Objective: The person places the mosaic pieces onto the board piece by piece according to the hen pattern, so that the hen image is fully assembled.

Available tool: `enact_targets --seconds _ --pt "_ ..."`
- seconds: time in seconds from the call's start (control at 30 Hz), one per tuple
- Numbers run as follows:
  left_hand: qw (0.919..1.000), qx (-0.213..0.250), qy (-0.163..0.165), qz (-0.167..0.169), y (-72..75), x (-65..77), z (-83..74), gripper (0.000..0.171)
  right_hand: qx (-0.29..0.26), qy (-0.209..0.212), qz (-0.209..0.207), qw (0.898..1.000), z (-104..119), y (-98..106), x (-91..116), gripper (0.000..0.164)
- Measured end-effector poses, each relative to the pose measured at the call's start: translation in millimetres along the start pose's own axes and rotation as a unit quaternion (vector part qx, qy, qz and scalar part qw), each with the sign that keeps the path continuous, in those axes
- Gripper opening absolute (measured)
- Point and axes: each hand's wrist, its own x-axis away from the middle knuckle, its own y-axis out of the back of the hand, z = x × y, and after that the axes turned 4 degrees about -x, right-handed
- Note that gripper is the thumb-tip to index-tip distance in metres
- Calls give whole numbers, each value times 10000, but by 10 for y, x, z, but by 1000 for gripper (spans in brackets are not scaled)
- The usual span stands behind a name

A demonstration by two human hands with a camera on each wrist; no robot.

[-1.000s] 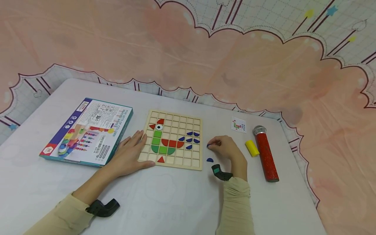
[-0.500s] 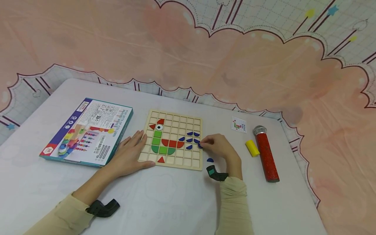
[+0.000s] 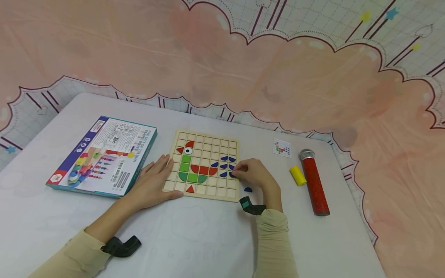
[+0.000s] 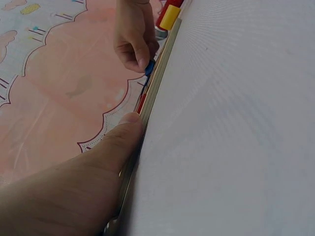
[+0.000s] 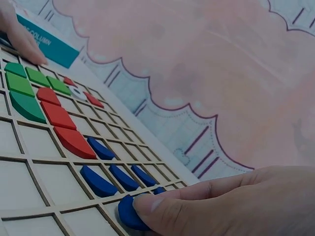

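Note:
A wooden grid board (image 3: 211, 191) lies on the white table, with red, green and blue pieces set in its cells in a bird-like figure. My right hand (image 3: 255, 172) pinches a blue half-round piece (image 5: 130, 212) between thumb and fingers at a cell by the board's right side. Several other blue pieces (image 5: 98, 182) sit in neighbouring cells. My left hand (image 3: 153, 181) lies flat with spread fingers along the board's left edge, its thumb on the near corner. One more blue half-round piece (image 3: 248, 189) rests on the table to the right of the board.
A flat boxed toy set (image 3: 104, 154) lies left of the board. To the right are a small picture card (image 3: 282, 148), a yellow cylinder (image 3: 298, 175) and a red microphone-like tube (image 3: 315, 185). A patterned cloth (image 3: 208, 58) hangs behind the table.
My right hand has moved left from the table beside the board to a cell at its right side, carrying the blue half-round piece. My left hand has stayed in place.

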Motion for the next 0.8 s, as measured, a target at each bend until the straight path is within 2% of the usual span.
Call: enact_targets --seconds 0.8 --pt "10000 -36 -22 -16 -1 4 2 112 117 75 -1 9999 30 -2 19 10"
